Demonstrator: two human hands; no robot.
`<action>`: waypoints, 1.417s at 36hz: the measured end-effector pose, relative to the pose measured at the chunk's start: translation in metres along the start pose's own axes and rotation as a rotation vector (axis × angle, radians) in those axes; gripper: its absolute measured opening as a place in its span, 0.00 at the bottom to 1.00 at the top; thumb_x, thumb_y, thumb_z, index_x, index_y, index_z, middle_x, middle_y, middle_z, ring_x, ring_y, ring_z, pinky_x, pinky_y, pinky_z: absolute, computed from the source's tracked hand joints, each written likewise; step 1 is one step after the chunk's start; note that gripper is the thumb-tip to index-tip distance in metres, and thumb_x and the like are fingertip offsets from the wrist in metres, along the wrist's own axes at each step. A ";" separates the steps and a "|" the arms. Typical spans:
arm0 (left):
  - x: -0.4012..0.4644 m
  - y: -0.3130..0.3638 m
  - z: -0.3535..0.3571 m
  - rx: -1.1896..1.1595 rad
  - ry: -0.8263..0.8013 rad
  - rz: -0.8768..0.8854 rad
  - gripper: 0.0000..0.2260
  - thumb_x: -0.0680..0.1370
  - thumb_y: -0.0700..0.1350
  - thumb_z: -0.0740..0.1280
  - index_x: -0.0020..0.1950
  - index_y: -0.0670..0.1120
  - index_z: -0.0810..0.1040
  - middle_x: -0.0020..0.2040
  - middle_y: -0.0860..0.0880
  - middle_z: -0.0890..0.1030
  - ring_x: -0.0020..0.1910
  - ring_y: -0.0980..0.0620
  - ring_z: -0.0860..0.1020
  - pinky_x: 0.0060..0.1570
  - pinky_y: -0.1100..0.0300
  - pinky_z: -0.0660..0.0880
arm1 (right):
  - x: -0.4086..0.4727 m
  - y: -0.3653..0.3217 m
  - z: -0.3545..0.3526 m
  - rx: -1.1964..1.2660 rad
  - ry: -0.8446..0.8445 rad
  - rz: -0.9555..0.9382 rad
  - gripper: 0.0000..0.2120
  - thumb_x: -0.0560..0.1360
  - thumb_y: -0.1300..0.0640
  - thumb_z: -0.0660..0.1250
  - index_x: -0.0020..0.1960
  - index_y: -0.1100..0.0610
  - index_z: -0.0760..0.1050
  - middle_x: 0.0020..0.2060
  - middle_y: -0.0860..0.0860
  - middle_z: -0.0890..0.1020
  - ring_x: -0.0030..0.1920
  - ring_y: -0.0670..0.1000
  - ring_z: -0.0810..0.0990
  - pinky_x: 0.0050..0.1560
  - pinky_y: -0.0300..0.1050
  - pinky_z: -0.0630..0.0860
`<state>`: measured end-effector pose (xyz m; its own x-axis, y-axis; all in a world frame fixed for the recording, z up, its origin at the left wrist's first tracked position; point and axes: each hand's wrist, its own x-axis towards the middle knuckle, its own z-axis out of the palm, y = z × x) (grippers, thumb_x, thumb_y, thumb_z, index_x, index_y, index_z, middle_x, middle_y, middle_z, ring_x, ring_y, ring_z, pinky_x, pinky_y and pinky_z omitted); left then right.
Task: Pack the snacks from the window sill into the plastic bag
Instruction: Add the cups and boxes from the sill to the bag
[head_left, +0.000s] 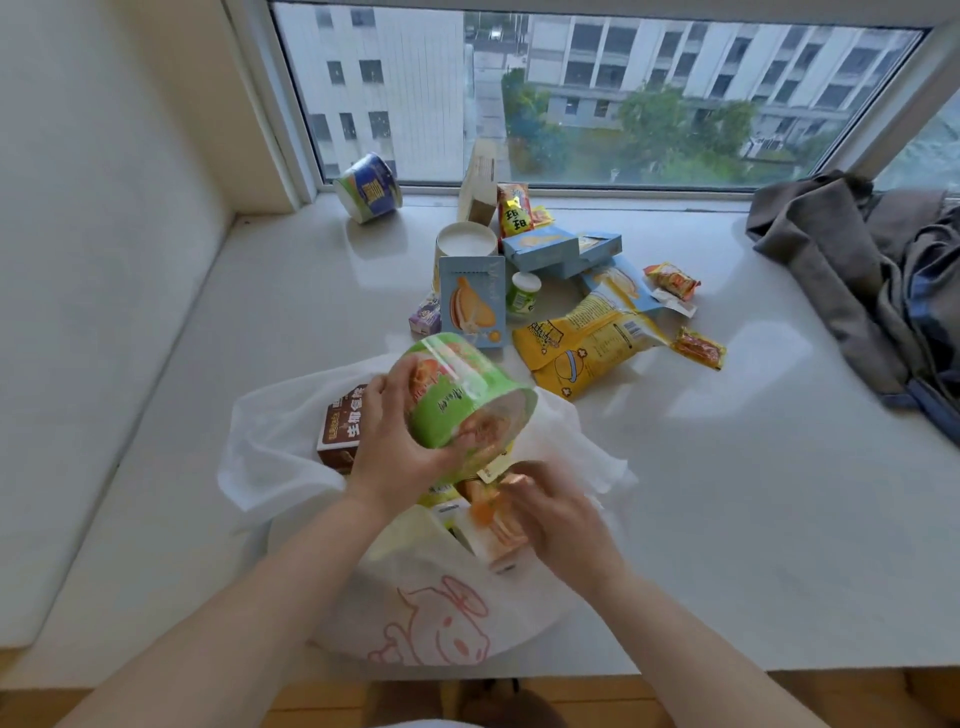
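a pale glossy window sill (727, 467) runs under the window. near its front edge lies a white plastic bag (441, 613). toward the back, around the middle, a cluster: light blue boxes (540, 249), a yellow packet (587, 343), a white cup (465, 241), small red wrappers (698, 348). a blue bowl (369, 187) lies tipped at the back left corner. grey clothing (857, 280) is heaped at the right edge.

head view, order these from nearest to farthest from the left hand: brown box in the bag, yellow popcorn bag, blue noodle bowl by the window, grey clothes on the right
From the left hand, which grips the green bowl:
1. Brown box, right beside it, inside the plastic bag.
2. Yellow popcorn bag, mid-sill, to the right.
3. Blue noodle bowl, tipped over at the window's left corner.
4. Grey clothes, far right edge of the sill.
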<state>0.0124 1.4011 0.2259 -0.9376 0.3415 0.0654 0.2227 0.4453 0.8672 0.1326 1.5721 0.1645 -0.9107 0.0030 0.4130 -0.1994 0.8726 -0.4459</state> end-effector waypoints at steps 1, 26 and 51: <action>-0.002 0.002 0.001 0.033 -0.020 0.032 0.43 0.58 0.70 0.68 0.70 0.64 0.57 0.67 0.48 0.60 0.65 0.52 0.64 0.63 0.59 0.65 | -0.003 0.002 -0.005 0.005 0.111 0.077 0.11 0.72 0.56 0.64 0.55 0.53 0.76 0.53 0.51 0.74 0.50 0.53 0.77 0.47 0.46 0.77; -0.020 0.015 0.039 0.478 -0.485 0.093 0.41 0.62 0.61 0.74 0.69 0.66 0.56 0.68 0.49 0.55 0.69 0.43 0.61 0.68 0.51 0.66 | 0.008 0.047 -0.120 1.083 0.148 1.319 0.10 0.79 0.65 0.58 0.46 0.64 0.77 0.27 0.53 0.82 0.26 0.48 0.80 0.25 0.36 0.75; -0.009 0.050 0.072 0.797 -0.796 -0.100 0.38 0.70 0.74 0.54 0.76 0.60 0.53 0.79 0.49 0.47 0.77 0.44 0.49 0.72 0.43 0.57 | 0.049 0.001 -0.098 0.667 -0.148 1.166 0.15 0.73 0.65 0.57 0.59 0.60 0.71 0.46 0.57 0.77 0.43 0.56 0.77 0.41 0.50 0.78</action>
<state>0.0513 1.4795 0.2336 -0.5872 0.5783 -0.5664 0.5303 0.8035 0.2707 0.1234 1.6205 0.2619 -0.6902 0.4842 -0.5377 0.6128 -0.0038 -0.7902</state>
